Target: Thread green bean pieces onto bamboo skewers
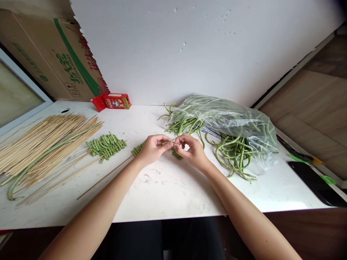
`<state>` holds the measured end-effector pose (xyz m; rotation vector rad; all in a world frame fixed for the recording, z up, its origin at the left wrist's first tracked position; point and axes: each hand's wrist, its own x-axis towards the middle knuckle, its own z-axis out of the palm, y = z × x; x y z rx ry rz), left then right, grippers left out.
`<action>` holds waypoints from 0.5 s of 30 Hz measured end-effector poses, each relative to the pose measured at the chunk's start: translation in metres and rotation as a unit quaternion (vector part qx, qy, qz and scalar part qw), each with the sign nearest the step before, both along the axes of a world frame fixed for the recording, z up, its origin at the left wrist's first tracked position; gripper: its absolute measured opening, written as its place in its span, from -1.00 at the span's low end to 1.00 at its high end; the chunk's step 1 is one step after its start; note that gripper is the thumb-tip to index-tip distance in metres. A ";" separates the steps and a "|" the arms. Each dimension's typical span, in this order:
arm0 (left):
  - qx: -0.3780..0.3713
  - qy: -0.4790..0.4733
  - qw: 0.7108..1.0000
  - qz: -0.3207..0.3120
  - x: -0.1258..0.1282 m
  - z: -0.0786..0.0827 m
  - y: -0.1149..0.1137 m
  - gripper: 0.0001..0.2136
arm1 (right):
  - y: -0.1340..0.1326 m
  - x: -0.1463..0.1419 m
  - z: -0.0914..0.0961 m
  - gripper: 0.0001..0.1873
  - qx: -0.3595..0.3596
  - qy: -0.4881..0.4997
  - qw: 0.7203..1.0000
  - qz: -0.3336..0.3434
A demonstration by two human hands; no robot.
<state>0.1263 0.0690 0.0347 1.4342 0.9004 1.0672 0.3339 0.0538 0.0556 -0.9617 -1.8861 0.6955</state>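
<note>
My left hand and my right hand meet above the middle of the table, both with fingertips pinched. Between them is a thin green bean, mostly hidden by the fingers. Short cut bean pieces lie on the table beside my left hand, and more cut pieces show below my right hand. A single wooden skewer runs from the pieces at the left toward the table's front. Farther left, rows of cut beans sit threaded on several skewers.
A large pile of bare skewers covers the table's left, with a long bean across it. Long beans spill from a clear plastic bag at right. A red box stands behind; a black phone lies far right.
</note>
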 end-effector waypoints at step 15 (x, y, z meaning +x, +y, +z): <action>-0.018 0.016 0.997 -0.073 -0.012 0.004 0.004 -0.75 | -0.004 -0.003 -0.003 -0.86 -0.093 0.050 0.989 0.099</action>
